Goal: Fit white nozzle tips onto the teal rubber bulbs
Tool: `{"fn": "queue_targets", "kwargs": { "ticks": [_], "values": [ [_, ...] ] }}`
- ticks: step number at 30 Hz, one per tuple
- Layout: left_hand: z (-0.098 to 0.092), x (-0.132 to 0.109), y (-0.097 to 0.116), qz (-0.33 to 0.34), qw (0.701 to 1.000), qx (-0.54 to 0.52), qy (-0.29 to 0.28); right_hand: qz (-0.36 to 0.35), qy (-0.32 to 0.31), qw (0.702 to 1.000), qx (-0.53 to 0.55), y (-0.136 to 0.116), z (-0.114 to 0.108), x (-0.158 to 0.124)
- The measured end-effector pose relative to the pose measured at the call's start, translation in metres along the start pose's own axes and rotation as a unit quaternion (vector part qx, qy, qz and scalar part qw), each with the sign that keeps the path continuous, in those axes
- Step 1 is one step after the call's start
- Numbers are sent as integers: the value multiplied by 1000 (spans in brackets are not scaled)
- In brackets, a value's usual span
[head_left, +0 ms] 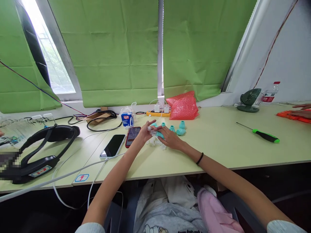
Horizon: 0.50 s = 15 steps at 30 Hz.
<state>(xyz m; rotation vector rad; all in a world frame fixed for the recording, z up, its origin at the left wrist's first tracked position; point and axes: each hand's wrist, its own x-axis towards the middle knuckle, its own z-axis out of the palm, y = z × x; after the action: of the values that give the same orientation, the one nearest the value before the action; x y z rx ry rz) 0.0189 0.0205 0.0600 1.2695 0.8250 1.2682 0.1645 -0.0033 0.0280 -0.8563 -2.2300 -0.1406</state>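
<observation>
Teal piece [159, 135] sits between the two hands, just right of the frame's centre, over the desk [213, 139]. The right hand [171, 138] bends its fingers over it; the left hand [145, 132] curls around a clear piece [153, 132] at its left end. Both look like thin moulded plastic: light, fairly stiff, perhaps slick where the surface is smooth. The teal body seems the surer place to take hold, with thumb and fingers on opposite sides; the clear part looks slighter and would want only a light pinch. Loose teal parts [181, 131] lying beyond the right hand appear just as light, and a brush of the knuckles could roll the rounded ones.

Fingers cover most of the held piece, so whether it is joined to the clear one or merely touching it cannot be told. Clear bits [152, 141] below the hands blur together, too small to count. Farther back, another teal part is half hidden behind the left fingers, and the contents of the red bag [184, 108] cannot be made out.
</observation>
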Motion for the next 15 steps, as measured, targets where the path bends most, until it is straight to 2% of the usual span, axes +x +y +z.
{"fn": "queue_targets", "kwargs": {
  "ticks": [3,8,11,15],
  "values": [
    [-4,6,-5,15,999,46,22,8,19,1000,-8,7,-4,0],
    [-7,15,-24,86,980,163,75,80,104,991,-12,23,-9,2],
    [-7,14,-38,121,960,245,55,109,123,986,-2,27,-8,3],
    [-5,12,-49,146,939,311,31,124,108,986,20,24,-4,3]
  ]
}}
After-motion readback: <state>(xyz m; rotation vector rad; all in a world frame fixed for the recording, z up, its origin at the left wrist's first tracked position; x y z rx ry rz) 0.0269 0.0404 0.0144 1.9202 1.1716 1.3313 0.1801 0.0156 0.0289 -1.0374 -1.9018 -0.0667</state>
